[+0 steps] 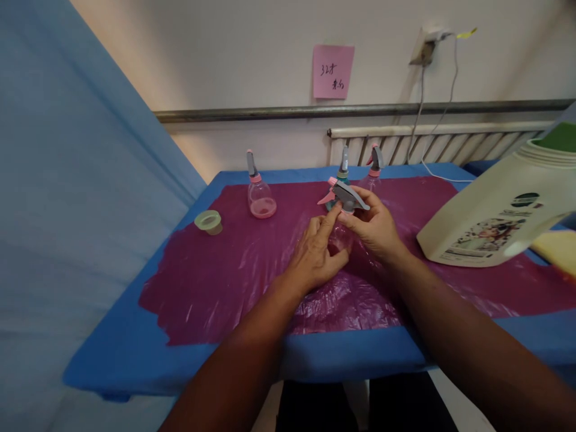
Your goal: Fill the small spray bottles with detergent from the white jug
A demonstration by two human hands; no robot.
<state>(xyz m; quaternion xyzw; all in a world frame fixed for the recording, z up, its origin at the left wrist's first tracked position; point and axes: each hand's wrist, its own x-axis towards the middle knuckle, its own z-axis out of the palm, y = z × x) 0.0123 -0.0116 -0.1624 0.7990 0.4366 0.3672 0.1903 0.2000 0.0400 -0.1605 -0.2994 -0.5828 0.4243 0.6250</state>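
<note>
- Closing round the neck of a clear spray bottle [341, 239], the right grip [375, 231] is pinching it just under the grey and pink trigger head [345, 197], with the fingers curled over and the thumb on the near side.
- The left grip [315, 255] is cupping the bottle's body from the left, half closed, and its forefinger is reaching up to touch the neck.
- The spray bottle is standing upright between both hands, near the middle of the bench, on a magenta plastic sheet [216, 276] that is lying over a blue cloth [135, 360].
- Just behind the hands, a teal-collared sprayer [344, 163] and a pink-collared sprayer [375, 161] are standing side by side.
- Further left, a round bottle [260, 197] with pink liquid at its bottom is standing alone, and a pale green cap [209, 221] is sitting near the sheet's left edge.
- At the right, a large white jug [504, 210] is leaning on its side.
- A pink note [333, 71] is hanging on the wall above a radiator [450, 147].
</note>
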